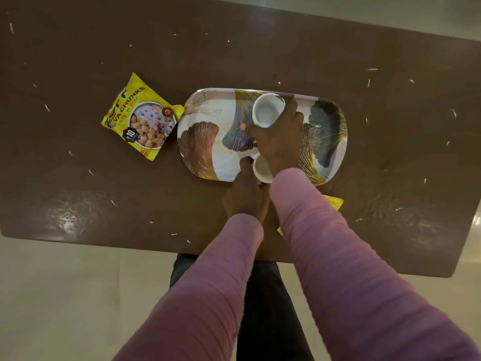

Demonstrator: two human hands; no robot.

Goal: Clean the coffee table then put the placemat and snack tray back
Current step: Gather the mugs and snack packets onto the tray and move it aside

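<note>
- Two pinkish-mauve sleeves are filling the bottom of the view, the left sleeve [208, 295] and the right sleeve [351, 282], with dark trousers [263, 308] showing between them.
- The snack tray [208, 142], white with a fan-leaf print in gold, brown and blue, is sitting flat on the dark brown coffee table [78, 48], roughly mid-table, so I'm placing everything else off it.
- The right hand [279, 142] is reaching over the middle of the tray. Its fingers are wrapping round a small white cup [268, 110], which is tipping onto its side toward the tray's far edge, open mouth facing up at the camera.
- The left hand [243, 198] is coming in at the tray's near edge, with one finger lying against the left side of a second white cup [261, 169] sitting right on that edge. The right sleeve is covering the rest, so I honestly can't tell if the fingers are gripping it or just touching.
- A yellow snack packet [140, 117] is lying flat on the table just left of the tray, one corner practically touching the rim.
- What's probably another yellow packet [334, 201] is peeking out from under the right sleeve, on the near side of the tray.
- Small white scraps [372, 69] are lying all over the table around the tray.
- Pale floor [65, 295] is showing beyond the table's near edge.
</note>
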